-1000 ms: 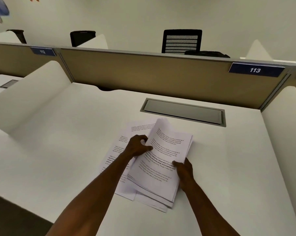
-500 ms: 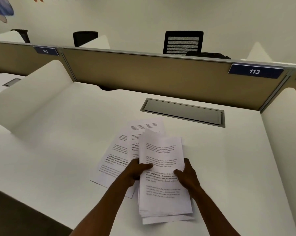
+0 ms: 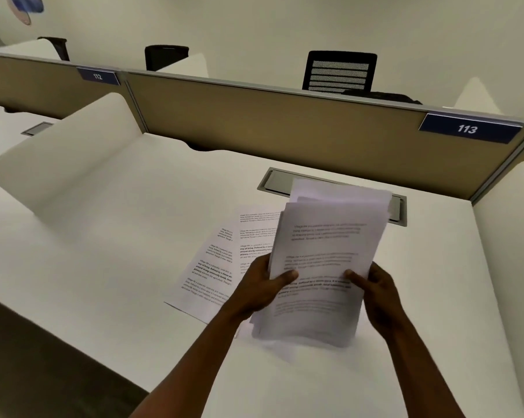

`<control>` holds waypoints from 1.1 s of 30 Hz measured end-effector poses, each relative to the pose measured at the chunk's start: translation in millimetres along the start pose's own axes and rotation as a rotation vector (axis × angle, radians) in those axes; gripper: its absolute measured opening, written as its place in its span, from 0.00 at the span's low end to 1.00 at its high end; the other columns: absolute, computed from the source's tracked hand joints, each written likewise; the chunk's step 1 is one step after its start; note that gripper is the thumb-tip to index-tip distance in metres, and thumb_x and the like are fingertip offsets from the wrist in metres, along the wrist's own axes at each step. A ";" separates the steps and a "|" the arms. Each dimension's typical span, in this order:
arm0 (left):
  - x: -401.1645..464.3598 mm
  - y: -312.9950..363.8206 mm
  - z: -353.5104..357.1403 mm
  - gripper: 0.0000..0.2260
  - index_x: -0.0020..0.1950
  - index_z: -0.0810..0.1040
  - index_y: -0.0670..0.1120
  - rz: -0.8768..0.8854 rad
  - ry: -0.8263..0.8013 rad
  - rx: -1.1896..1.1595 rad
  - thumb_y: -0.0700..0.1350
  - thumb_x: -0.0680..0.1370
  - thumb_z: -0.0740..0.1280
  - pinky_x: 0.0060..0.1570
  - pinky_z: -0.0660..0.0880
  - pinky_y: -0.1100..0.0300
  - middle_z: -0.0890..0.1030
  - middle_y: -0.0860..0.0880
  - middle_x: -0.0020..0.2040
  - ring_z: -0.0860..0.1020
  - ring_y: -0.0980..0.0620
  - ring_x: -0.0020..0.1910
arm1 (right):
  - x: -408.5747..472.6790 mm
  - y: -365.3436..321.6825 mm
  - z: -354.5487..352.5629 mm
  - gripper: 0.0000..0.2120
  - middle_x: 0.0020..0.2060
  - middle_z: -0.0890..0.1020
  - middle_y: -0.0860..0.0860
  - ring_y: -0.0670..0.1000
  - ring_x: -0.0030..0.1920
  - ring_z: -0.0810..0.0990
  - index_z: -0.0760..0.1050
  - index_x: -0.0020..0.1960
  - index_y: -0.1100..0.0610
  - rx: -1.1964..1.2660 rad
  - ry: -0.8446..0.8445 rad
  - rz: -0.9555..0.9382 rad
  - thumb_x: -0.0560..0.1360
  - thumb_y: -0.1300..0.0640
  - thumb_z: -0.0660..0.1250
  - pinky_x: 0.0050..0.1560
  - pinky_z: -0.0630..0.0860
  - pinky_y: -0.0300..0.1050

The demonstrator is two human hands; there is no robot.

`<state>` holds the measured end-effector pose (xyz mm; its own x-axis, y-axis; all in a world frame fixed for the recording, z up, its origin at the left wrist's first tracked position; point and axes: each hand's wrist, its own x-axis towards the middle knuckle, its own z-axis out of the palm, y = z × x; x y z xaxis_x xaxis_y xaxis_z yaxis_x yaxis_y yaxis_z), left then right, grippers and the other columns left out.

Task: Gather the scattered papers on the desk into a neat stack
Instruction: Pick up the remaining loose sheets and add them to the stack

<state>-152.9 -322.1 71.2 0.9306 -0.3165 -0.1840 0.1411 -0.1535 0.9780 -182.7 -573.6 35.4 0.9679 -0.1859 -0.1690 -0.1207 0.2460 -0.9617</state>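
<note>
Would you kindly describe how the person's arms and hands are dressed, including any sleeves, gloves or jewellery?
Both hands, left and right, are bare, with no gloves. No rings, watch or bracelet show on the fingers or wrists in view. Both forearms are uncovered down to the frame's bottom edge, so no sleeve is visible.

Both forearms are bare, with no sleeves, watch or rings.

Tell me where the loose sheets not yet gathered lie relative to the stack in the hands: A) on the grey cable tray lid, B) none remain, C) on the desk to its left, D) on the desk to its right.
C: the loose sheets lie flat on the desk left of the stack, which the left hand and right hand grip.
</note>
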 end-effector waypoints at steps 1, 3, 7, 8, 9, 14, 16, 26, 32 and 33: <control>2.3 5.9 4.7 0.13 0.61 0.80 0.51 0.032 0.029 0.028 0.46 0.77 0.72 0.54 0.82 0.49 0.85 0.51 0.57 0.85 0.51 0.54 | -0.8 -10.1 -1.6 0.15 0.52 0.87 0.51 0.54 0.52 0.85 0.82 0.55 0.52 -0.009 0.024 -0.066 0.70 0.59 0.73 0.43 0.82 0.40; 6.4 16.2 15.6 0.16 0.64 0.80 0.49 0.094 0.057 0.028 0.47 0.76 0.72 0.54 0.82 0.51 0.84 0.50 0.59 0.83 0.51 0.56 | -1.9 -27.6 -5.8 0.12 0.51 0.87 0.50 0.51 0.50 0.85 0.82 0.54 0.51 0.022 0.042 -0.187 0.71 0.59 0.72 0.44 0.82 0.38; 12.5 25.5 38.4 0.20 0.66 0.78 0.49 0.182 0.069 0.024 0.51 0.75 0.72 0.55 0.82 0.55 0.83 0.50 0.58 0.81 0.51 0.57 | -5.5 -42.0 -19.7 0.14 0.52 0.86 0.47 0.47 0.51 0.84 0.81 0.56 0.49 0.032 0.081 -0.330 0.74 0.63 0.70 0.48 0.81 0.38; 13.9 23.3 43.6 0.21 0.67 0.78 0.48 0.188 0.065 0.026 0.51 0.74 0.73 0.55 0.82 0.54 0.83 0.49 0.58 0.81 0.51 0.57 | -7.1 -39.9 -23.2 0.14 0.52 0.85 0.47 0.47 0.52 0.84 0.81 0.56 0.48 0.023 0.095 -0.332 0.74 0.62 0.70 0.49 0.81 0.38; 15.1 19.1 49.1 0.22 0.67 0.78 0.47 0.188 0.070 0.027 0.50 0.74 0.74 0.55 0.82 0.54 0.83 0.49 0.59 0.81 0.51 0.57 | -9.1 -35.8 -26.7 0.15 0.52 0.85 0.47 0.47 0.52 0.83 0.80 0.56 0.48 0.014 0.110 -0.329 0.73 0.62 0.71 0.49 0.81 0.39; 16.2 -6.8 73.3 0.20 0.66 0.78 0.49 0.132 0.168 -0.017 0.48 0.74 0.75 0.53 0.83 0.53 0.82 0.49 0.57 0.81 0.51 0.56 | -16.2 -3.2 -38.0 0.15 0.56 0.83 0.51 0.50 0.56 0.81 0.76 0.62 0.54 -0.092 0.170 -0.278 0.76 0.64 0.69 0.54 0.80 0.46; 17.4 -11.3 77.3 0.17 0.63 0.80 0.49 0.129 0.180 0.000 0.49 0.75 0.74 0.51 0.83 0.51 0.83 0.51 0.53 0.82 0.53 0.53 | -17.8 4.1 -37.6 0.12 0.54 0.84 0.48 0.48 0.55 0.82 0.77 0.61 0.52 -0.114 0.198 -0.230 0.78 0.62 0.67 0.55 0.78 0.48; 19.5 -25.9 72.9 0.18 0.64 0.79 0.49 0.046 0.215 0.046 0.50 0.75 0.73 0.52 0.83 0.56 0.83 0.50 0.57 0.81 0.51 0.54 | -18.4 20.2 -30.4 0.14 0.55 0.82 0.46 0.47 0.57 0.80 0.74 0.64 0.53 -0.205 0.284 -0.155 0.80 0.58 0.66 0.57 0.77 0.48; 30.8 -19.2 43.3 0.21 0.61 0.80 0.44 -0.062 0.300 0.022 0.53 0.72 0.76 0.52 0.83 0.51 0.84 0.48 0.55 0.83 0.49 0.53 | 5.7 -6.7 -10.0 0.09 0.49 0.82 0.42 0.42 0.50 0.80 0.74 0.58 0.44 -0.509 0.221 -0.259 0.80 0.55 0.65 0.44 0.74 0.36; 34.2 -17.8 34.3 0.21 0.61 0.80 0.46 -0.079 0.317 -0.003 0.52 0.71 0.77 0.52 0.83 0.53 0.84 0.49 0.55 0.83 0.50 0.52 | 13.5 -11.4 -4.2 0.08 0.48 0.82 0.44 0.43 0.48 0.80 0.74 0.57 0.46 -0.573 0.190 -0.266 0.80 0.54 0.66 0.42 0.74 0.37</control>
<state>-135.2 -362.3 44.2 0.9756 0.0037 -0.2197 0.2174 -0.1629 0.9624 -169.2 -582.9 43.2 0.9317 -0.3476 0.1056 -0.0317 -0.3672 -0.9296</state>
